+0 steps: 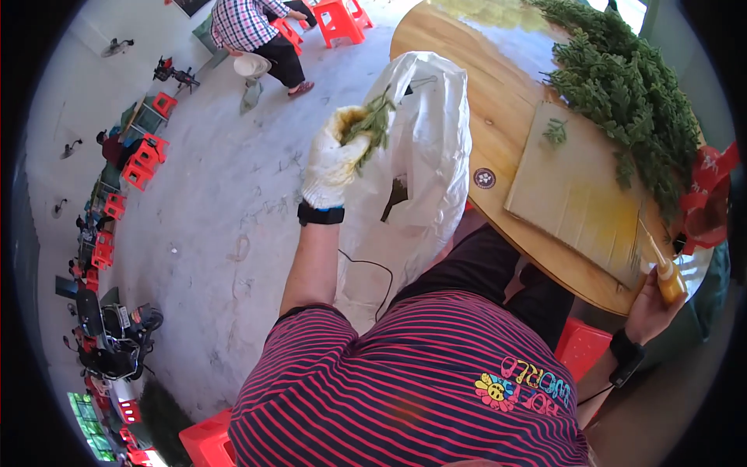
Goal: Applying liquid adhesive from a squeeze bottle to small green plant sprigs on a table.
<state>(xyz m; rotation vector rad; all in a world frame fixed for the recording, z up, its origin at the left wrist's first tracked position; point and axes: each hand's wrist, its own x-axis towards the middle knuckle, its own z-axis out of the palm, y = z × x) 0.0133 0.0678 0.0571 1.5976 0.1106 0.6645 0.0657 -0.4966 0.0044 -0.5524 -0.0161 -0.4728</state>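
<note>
My left hand, in a yellow-stained white knit glove, is closed round a green artificial sprig. It is raised beside the mouth of a big white plastic sack. At the right, my bare right hand grips a squeeze bottle of yellow liquid, its long thin nozzle pointing up. That hand is by the near right edge of the round wooden table. A small loose sprig lies on a yellow-stained cardboard sheet there.
A large heap of green artificial branches covers the table's far right side. Beside it is a red plastic item. A person with a pale bucket stands far off near red stools. A motorcycle is parked at left.
</note>
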